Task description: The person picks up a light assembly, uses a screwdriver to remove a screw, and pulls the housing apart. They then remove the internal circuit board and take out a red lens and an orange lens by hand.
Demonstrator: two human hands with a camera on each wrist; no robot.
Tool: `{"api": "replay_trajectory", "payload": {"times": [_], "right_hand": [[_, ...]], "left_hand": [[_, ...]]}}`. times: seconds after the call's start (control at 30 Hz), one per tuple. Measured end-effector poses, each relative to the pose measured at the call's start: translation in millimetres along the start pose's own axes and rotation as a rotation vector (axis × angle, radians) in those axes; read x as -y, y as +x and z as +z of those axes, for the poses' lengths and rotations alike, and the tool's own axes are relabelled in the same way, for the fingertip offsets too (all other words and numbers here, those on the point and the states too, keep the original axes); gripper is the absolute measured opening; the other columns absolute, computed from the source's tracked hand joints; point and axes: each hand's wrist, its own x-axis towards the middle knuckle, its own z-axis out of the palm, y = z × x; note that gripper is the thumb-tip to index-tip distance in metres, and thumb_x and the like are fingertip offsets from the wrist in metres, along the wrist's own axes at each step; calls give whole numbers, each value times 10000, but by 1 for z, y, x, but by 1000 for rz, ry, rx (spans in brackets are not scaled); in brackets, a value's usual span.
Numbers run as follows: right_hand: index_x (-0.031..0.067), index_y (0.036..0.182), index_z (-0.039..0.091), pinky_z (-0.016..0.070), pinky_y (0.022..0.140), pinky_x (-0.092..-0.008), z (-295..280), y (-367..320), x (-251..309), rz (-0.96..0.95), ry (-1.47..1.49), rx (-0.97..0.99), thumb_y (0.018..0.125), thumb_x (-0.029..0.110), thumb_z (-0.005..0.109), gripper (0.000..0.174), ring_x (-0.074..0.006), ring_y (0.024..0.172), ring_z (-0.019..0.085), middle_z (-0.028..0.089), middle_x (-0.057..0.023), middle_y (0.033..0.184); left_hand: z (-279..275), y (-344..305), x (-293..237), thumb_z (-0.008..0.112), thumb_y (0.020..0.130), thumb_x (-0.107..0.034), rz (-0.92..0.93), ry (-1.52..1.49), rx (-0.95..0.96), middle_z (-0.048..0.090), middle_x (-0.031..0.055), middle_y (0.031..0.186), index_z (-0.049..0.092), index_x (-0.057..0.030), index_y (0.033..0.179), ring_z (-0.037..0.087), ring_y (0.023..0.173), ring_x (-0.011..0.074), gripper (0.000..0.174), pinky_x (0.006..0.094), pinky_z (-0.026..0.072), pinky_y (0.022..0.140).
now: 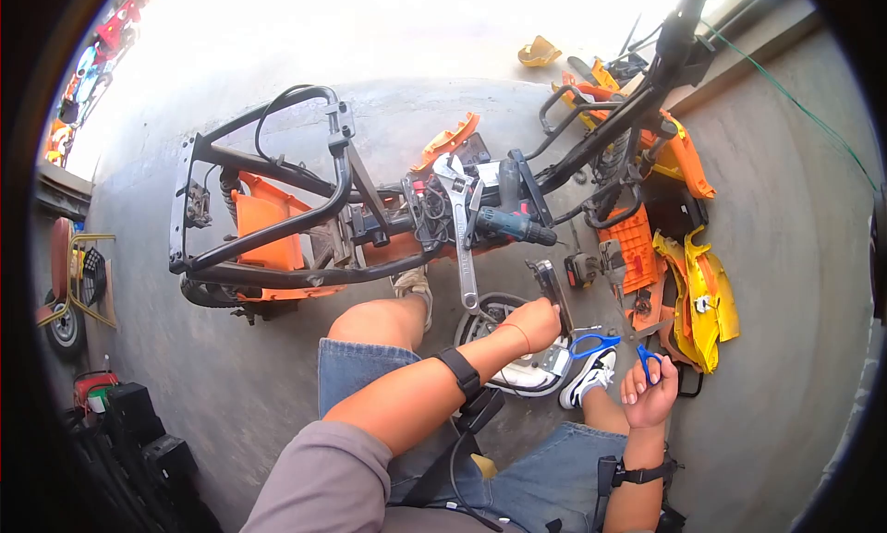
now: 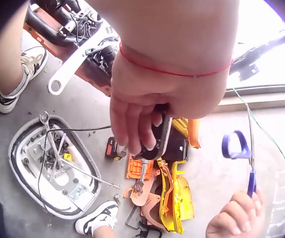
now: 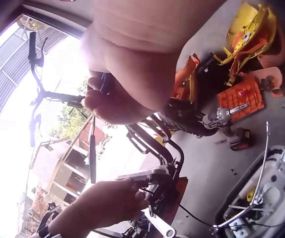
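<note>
My left hand point(image 1: 536, 325) grips a flat dark piece point(image 1: 552, 291) with a silvery edge, raised above the floor between the legs. Its kind cannot be told, as the fingers cover much of it in the left wrist view. Off to the right, my right hand point(image 1: 650, 399) holds blue-handled scissors point(image 2: 252, 182) by one handle. The other finger loop stands away from that hand, towards the left hand. Below the left hand, an upturned seat-like pan point(image 2: 21, 148) holds bolts, a spring and a wrench.
A bare black motorbike frame point(image 1: 268, 276) stands ahead, with a large adjustable wrench point(image 1: 464, 247) and a drill point(image 1: 513, 226) lying on it. Yellow panels point(image 1: 707, 302) and an orange tray-like part point(image 1: 633, 247) lie at the right. Another power tool point(image 1: 580, 270) rests on the floor.
</note>
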Motion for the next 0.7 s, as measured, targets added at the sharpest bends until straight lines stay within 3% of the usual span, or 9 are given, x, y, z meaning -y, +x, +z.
{"api": "replay_trajectory", "payload": {"times": [0.03, 0.1, 0.17, 0.27, 0.33, 0.43, 0.57, 0.63, 0.7], "right_hand": [[153, 718, 395, 435, 432, -349, -7, -7, -7, -15, 21, -16, 1009, 386, 412, 373, -212, 444, 489, 456, -61, 585], [148, 729, 400, 442, 457, -345, -12, -11, -21, 3, 36, -68, 1031, 399, 392, 393, -214, 466, 498, 464, -63, 601], [125, 759, 424, 472, 534, -339, -2, -8, -34, 36, -47, -64, 1040, 377, 398, 378, -232, 546, 543, 538, -100, 678], [100, 847, 471, 493, 567, -345, 10, -1, -52, 22, -107, -30, 1037, 368, 434, 330, -243, 622, 593, 608, -152, 809], [98, 981, 493, 515, 558, -332, 14, 5, -61, -42, -211, -9, 1020, 360, 499, 264, -251, 691, 642, 623, -187, 987], [103, 1113, 471, 526, 584, -330, 9, 13, -63, -108, -50, 4, 985, 327, 584, 282, -240, 730, 656, 610, -184, 1099], [100, 1237, 473, 487, 733, -278, -9, 29, -58, -269, -1, -132, 918, 241, 691, 411, -160, 828, 585, 605, -80, 1116], [91, 1318, 454, 439, 801, -268, -5, 36, -53, -302, -74, -144, 898, 223, 714, 511, -134, 885, 534, 597, -43, 1109], [86, 1362, 437, 413, 828, -270, 2, 36, -50, -382, -292, -318, 903, 278, 715, 570, -121, 903, 521, 592, -30, 1106]], "left_hand": [[-13, 1, -11, 380, 1037, -329, -141, -324, 194, 694, 231, 953, 572, 52, 993, 705, 868, 296, 429, 405, 554, 736], [-1, 2, -13, 358, 1052, -353, -223, -703, 195, 688, 179, 929, 542, 19, 1024, 699, 814, 240, 417, 352, 555, 675], [13, 8, -11, 357, 1049, -380, -235, -871, 181, 665, 167, 935, 509, -6, 1067, 674, 726, 213, 405, 341, 542, 613], [19, 4, -25, 368, 1044, -392, -282, -918, 145, 642, 136, 872, 515, -6, 1049, 637, 627, 190, 413, 322, 510, 519], [31, 8, -27, 370, 1042, -398, -295, -775, -16, 597, 106, 791, 522, 0, 1026, 582, 534, 179, 426, 311, 464, 438], [41, 17, -33, 370, 1041, -401, -339, -718, -116, 551, 83, 731, 528, -1, 1011, 545, 497, 164, 431, 308, 443, 411], [52, 29, -51, 381, 1038, -394, -366, -755, -167, 560, 98, 721, 507, 1, 1012, 570, 498, 172, 416, 321, 445, 413], [51, 27, -70, 387, 1040, -387, -339, -721, -155, 570, 107, 727, 499, 6, 1015, 579, 504, 181, 410, 330, 454, 424], [62, 30, -70, 394, 1042, -380, -324, -691, -139, 579, 117, 734, 491, 11, 1019, 589, 509, 191, 404, 338, 464, 436]]}}
